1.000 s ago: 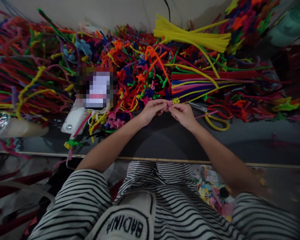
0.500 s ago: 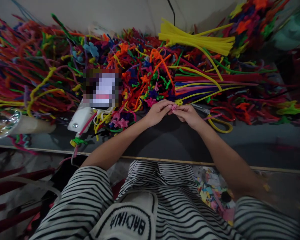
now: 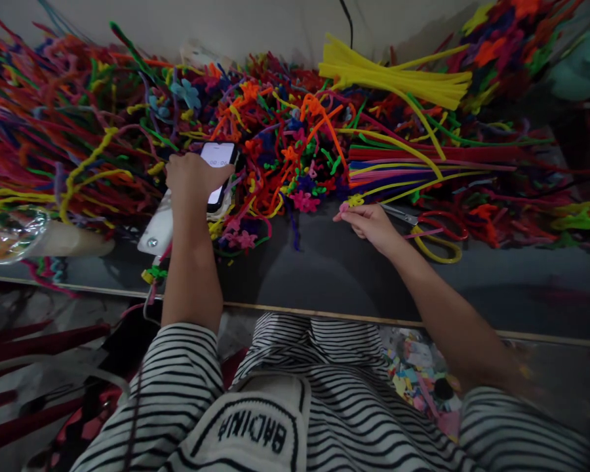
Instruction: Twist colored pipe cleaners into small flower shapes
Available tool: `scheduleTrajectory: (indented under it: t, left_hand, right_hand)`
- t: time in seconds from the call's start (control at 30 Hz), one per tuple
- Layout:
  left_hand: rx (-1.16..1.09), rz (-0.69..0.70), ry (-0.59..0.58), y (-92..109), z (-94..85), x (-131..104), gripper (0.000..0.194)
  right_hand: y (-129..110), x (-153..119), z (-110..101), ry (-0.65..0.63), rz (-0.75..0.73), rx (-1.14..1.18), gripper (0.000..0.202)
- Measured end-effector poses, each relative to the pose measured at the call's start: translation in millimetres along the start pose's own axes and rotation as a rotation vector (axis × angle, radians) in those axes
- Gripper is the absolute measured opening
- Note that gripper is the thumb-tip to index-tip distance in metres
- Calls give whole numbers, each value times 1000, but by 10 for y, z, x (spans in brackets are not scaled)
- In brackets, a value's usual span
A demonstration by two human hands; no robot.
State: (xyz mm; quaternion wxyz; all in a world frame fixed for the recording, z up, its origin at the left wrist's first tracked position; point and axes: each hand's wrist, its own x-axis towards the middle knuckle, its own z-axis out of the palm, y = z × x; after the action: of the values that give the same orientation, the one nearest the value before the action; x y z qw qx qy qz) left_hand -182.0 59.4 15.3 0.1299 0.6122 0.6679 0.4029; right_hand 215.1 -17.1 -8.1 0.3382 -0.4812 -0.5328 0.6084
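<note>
Over the one phone (image 3: 220,153), the left hand (image 3: 193,178) has left the right, thumb spread across the screen; whether it grips, I cannot tell. Near one pair of scissors (image 3: 411,219), the right hand (image 3: 371,226) still pinches one pink piece (image 3: 344,208).

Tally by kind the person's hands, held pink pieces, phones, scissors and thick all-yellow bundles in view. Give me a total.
Hands: 2, left hand and right hand
Held pink piece: 1
Phone: 1
Scissors: 1 pair
Thick all-yellow bundle: 1
Total: 6
</note>
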Motion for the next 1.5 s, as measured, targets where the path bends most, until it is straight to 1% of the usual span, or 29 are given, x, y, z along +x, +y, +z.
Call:
scheduleTrajectory:
  t: [0.07, 0.13, 0.3, 0.37, 0.43, 0.47, 0.5, 0.53, 0.57, 0.6, 0.63, 0.67, 0.7, 0.73, 0.77, 0.8, 0.87, 0.97, 1.1, 1.27, 1.4, 1.47, 1.5]
  left_hand:
    - [72, -68, 43, -83, 31, 17, 83]
    - [129, -115, 42, -130, 64, 44, 81]
    - [201, -150, 164, -233, 81, 92, 90]
    - [234, -148, 120, -185, 47, 81, 88]
    - [274, -143, 58, 0, 20, 30, 81]
    - [306, -160, 89, 149, 26, -20, 78]
    - [328, -144, 177, 330, 54, -94, 75]
    - [316, -52, 273, 533, 111, -194, 74]
    - [268, 91, 330, 742, 200, -321, 69]
    - [187, 231, 320, 943, 318, -471, 58]
    - [82, 340, 239, 1120, 460, -637, 46]
    - [-27, 399, 101, 1262, 617, -809, 40]
    - [-119, 428, -37, 1361, 776, -973, 40]
    - [-193, 426, -147, 1417, 927, -1118, 40]
    - [-248, 397, -233, 1433, 1060, -1234, 39]
    - [-286, 348, -289, 1417, 1170, -1318, 37]
    - [-384, 251, -342, 1336, 1310, -1392, 35]
    - [-506, 180, -374, 1241, 1377, -1367, 32]
    - [-507, 119, -398, 1277, 1381, -1313, 31]
    - [-492, 188, -426, 1289, 1417, -1295, 32]
    - [-456, 245, -423, 1283, 1463, -1349, 36]
    - [-404, 334, -389, 1302, 1402, -1323, 41]
    - [-361, 387, -347, 1302, 1327, -1266, 43]
  right_hand:
    - [-1, 0, -4, 4, 1, -1, 39]
    - [-10, -2, -5, 8, 3, 3, 38]
    - [-18, -6, 5, 23, 11, -11, 39]
    - [-14, -6, 10, 28, 4, -21, 39]
    - [-10, -5, 15, 27, -10, -34, 39]
    - [-8, -5, 18, 29, -19, -40, 39]
    - [-7, -4, 21, 35, -28, -45, 39]
    - [-4, -2, 25, 46, -37, -50, 40]
    - [0, 1, 28, 59, -47, -55, 39]
    - [7, 6, 32, 72, -57, -60, 39]
    - [16, 12, 36, 84, -68, -65, 40]
    - [27, 19, 41, 93, -81, -71, 40]
    - [39, 28, 46, 101, -97, -78, 40]
    - [51, 36, 52, 107, -114, -87, 39]
    - [62, 44, 58, 112, -130, -100, 38]
    - [72, 49, 64, 119, -147, -119, 37]
    - [81, 52, 70, 121, -168, -173, 36]
    - [76, 27, 64, 96, -172, -260, 38]
    - [48, -33, 52, 92, -182, -341, 43]
    - [41, -63, 60, 111, -184, -365, 43]
    - [94, -37, 60, 138, -189, -385, 43]
    - [127, -12, 54, 150, -227, -385, 41]
    - [143, 1, 51, 153, -246, -372, 39]
